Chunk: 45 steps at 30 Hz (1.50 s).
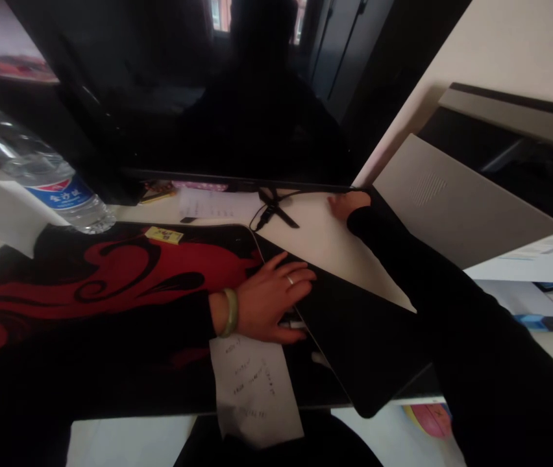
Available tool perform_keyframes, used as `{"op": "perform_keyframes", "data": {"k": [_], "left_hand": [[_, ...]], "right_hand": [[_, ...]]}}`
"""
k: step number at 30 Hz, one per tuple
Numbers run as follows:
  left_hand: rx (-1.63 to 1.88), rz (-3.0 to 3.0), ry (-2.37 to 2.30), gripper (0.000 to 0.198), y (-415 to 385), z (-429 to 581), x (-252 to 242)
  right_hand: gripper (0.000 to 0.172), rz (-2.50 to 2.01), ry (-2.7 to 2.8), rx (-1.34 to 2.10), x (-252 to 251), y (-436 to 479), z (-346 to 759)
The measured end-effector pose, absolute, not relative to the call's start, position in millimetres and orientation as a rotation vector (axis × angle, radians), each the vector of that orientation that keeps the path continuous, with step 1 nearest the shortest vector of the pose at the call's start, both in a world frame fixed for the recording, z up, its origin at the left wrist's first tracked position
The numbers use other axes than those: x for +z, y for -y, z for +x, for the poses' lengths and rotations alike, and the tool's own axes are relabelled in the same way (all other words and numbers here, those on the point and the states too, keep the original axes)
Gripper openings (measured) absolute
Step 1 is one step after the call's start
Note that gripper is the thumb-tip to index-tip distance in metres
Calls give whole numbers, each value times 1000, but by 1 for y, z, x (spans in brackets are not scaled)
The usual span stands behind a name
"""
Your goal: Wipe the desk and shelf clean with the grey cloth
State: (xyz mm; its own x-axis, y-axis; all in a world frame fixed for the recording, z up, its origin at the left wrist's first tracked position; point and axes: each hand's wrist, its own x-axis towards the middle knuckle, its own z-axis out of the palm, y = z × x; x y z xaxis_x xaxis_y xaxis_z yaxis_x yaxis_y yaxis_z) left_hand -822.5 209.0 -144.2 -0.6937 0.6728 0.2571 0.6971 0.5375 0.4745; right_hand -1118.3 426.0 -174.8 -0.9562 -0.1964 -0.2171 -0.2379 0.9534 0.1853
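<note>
My left hand [271,298] lies flat with its fingers stretched out on the near left edge of a thin black tablet [364,331] that rests tilted on the desk. A ring is on one finger and a pale green bangle on the wrist. My right hand [347,206] reaches in a black sleeve to the tablet's far corner, by the lower edge of a dark monitor [237,97]; its fingers are mostly hidden. A white handwritten paper note [254,389] lies just below my left hand.
A red and black desk mat [111,279] covers the left of the desk. A plastic water bottle [37,172] stands at the far left. A yellow sticky note [163,235], a black cable [274,211], a grey panel [452,201] and papers [539,256] lie around.
</note>
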Motion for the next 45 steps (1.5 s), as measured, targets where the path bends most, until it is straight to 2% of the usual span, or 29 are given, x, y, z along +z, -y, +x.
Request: {"op": "perform_keyframes", "data": {"k": [5,12,17,27,36,45], "left_hand": [[-868,-1221,2717,65,-211,-824,-143],[-929,-1198,2711,64,-209,-825,-143],[-886,-1223,2709,62,-207,-826,-142],[-896,-1204,2755,59,-206,-827,-138],[-898,-1205,2742,61,-209,-827,-140],[-888,-1199,2744,58,-208,-827,-138]], "right_hand": [[61,-368,-2920,258,-172,-412,-1103],[60,-956,-2842,-131,-181,-373,-1079],[62,-1094,-2782,-222,-187,-373,-1087],[67,-661,-2944,-55,-192,-474,-1083],[82,-848,-2802,21,-174,-557,-981],[83,-665,-2866,102,-183,-480,-1054]]}}
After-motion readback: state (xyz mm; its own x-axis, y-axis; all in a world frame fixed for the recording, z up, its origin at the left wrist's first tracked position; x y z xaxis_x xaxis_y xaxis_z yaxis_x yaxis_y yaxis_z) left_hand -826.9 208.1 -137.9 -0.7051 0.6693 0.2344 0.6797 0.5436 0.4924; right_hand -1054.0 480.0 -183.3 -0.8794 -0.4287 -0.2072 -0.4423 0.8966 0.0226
